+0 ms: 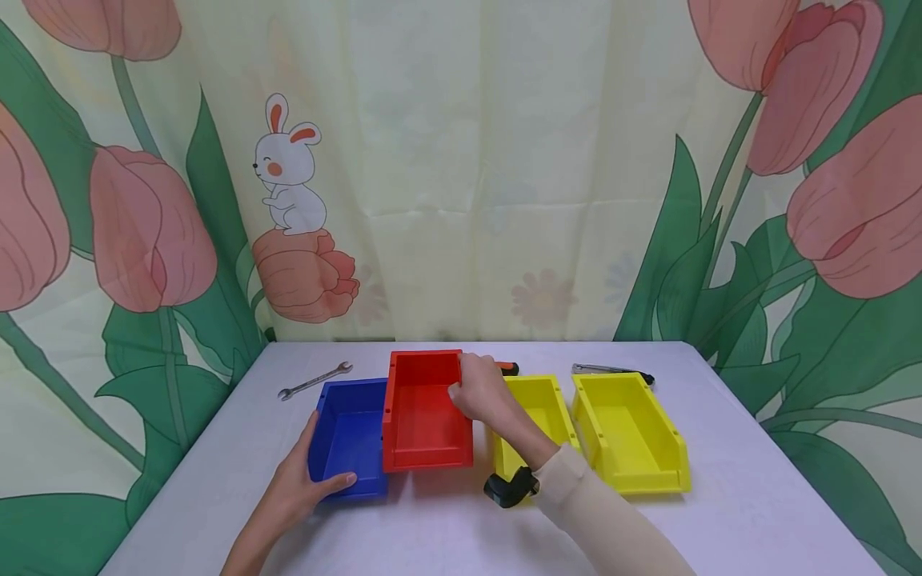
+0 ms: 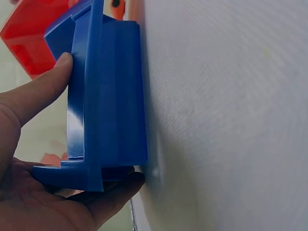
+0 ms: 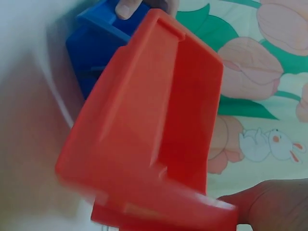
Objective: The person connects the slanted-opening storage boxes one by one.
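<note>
Pale lilac worktop point(image 1: 742, 504) across the lower frame. On it, centre: blue bin point(image 1: 349, 436), 2 yellow bins point(image 1: 536, 408) point(image 1: 630, 432) in a row. Upper left: a wrench point(image 1: 314, 380). Upper right, behind the yellow bins: pliers point(image 1: 612, 370), plus an orange-handled tool point(image 1: 508, 367).

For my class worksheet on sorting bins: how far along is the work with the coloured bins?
Done: nothing is stacked yet; both yellow bins stand apart on the table. In hand: the right hand holds the red bin raised, overlapping the blue bin, which the left hand steadies. Left: the red bin is unseated; the wrench lies outside.
</note>
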Demonstrator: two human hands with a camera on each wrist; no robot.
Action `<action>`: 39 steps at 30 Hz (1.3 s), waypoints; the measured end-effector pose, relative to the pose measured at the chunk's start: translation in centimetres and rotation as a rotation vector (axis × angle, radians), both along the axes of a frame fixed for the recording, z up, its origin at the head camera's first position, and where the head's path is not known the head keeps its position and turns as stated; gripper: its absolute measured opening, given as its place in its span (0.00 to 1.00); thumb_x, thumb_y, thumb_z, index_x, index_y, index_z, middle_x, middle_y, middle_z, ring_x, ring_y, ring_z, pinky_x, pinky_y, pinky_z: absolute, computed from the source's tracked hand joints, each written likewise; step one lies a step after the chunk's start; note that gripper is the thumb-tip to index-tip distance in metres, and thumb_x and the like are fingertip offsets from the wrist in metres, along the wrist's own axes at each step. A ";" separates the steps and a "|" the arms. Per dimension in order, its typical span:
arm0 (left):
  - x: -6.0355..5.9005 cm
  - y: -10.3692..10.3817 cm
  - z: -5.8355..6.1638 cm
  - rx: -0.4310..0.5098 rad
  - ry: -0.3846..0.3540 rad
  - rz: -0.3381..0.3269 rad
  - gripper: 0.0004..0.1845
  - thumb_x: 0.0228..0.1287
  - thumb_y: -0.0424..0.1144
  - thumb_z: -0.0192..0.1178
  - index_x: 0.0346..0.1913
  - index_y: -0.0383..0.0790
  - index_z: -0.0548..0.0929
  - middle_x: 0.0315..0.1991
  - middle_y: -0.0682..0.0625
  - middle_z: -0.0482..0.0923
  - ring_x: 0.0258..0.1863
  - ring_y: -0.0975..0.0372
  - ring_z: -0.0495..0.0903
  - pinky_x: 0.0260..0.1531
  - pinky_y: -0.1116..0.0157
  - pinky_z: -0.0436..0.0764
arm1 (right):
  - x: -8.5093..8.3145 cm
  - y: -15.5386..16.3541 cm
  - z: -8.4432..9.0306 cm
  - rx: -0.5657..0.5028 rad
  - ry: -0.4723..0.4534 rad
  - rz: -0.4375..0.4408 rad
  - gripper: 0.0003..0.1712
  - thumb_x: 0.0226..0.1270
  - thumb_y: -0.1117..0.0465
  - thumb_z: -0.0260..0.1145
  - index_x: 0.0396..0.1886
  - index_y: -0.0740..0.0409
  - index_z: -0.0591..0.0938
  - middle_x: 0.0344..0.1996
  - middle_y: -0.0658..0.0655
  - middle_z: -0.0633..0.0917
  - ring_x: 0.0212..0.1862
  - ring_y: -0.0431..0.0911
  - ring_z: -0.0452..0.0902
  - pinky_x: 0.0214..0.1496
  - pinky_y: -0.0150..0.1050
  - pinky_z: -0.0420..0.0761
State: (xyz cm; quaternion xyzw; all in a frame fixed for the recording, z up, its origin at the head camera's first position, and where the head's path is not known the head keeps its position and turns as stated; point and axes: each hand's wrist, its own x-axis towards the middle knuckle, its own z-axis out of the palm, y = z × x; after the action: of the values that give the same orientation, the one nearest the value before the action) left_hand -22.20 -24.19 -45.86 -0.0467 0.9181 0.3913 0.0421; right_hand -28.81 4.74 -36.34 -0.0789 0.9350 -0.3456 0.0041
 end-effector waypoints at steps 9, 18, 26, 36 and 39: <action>0.1 0.0 0.1 -0.005 -0.004 -0.002 0.73 0.57 0.57 0.80 0.87 0.42 0.33 0.86 0.28 0.41 0.82 0.28 0.47 0.76 0.29 0.59 | 0.0 0.1 -0.1 -0.031 -0.012 -0.019 0.33 0.61 0.70 0.76 0.67 0.65 0.79 0.54 0.65 0.89 0.30 0.47 0.80 0.26 0.29 0.83; 0.1 0.0 0.0 0.000 -0.005 -0.006 0.73 0.57 0.57 0.80 0.87 0.42 0.33 0.86 0.28 0.40 0.82 0.28 0.47 0.76 0.29 0.60 | 0.4 -0.1 -0.1 -0.038 -0.022 -0.027 0.30 0.65 0.69 0.74 0.66 0.68 0.79 0.50 0.66 0.90 0.19 0.44 0.72 0.21 0.28 0.76; 0.1 -0.1 0.2 0.003 -0.003 -0.012 0.73 0.57 0.57 0.79 0.87 0.42 0.32 0.86 0.29 0.40 0.83 0.29 0.47 0.77 0.30 0.59 | 0.4 -0.5 0.1 0.022 -0.018 -0.035 0.28 0.64 0.69 0.75 0.64 0.67 0.81 0.48 0.64 0.90 0.20 0.44 0.71 0.22 0.27 0.77; 0.1 0.0 0.2 -0.010 -0.010 -0.007 0.74 0.57 0.58 0.79 0.87 0.41 0.32 0.85 0.27 0.41 0.82 0.27 0.48 0.75 0.29 0.60 | 0.1 -0.8 0.4 0.071 0.014 0.002 0.22 0.65 0.71 0.72 0.59 0.69 0.82 0.40 0.63 0.90 0.20 0.45 0.74 0.22 0.29 0.79; 0.1 0.0 0.2 -0.010 -0.008 -0.011 0.74 0.57 0.58 0.79 0.87 0.41 0.32 0.85 0.27 0.41 0.82 0.27 0.48 0.76 0.29 0.60 | -0.2 -0.6 0.1 0.078 0.018 0.008 0.20 0.65 0.70 0.73 0.56 0.69 0.83 0.35 0.63 0.89 0.18 0.44 0.71 0.22 0.29 0.77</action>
State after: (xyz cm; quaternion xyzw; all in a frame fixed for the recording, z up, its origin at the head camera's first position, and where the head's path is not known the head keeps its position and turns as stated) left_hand -22.06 -24.20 -45.63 -0.0434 0.9201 0.3863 0.0479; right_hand -28.99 4.18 -36.23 -0.0855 0.9475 -0.3082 -0.0001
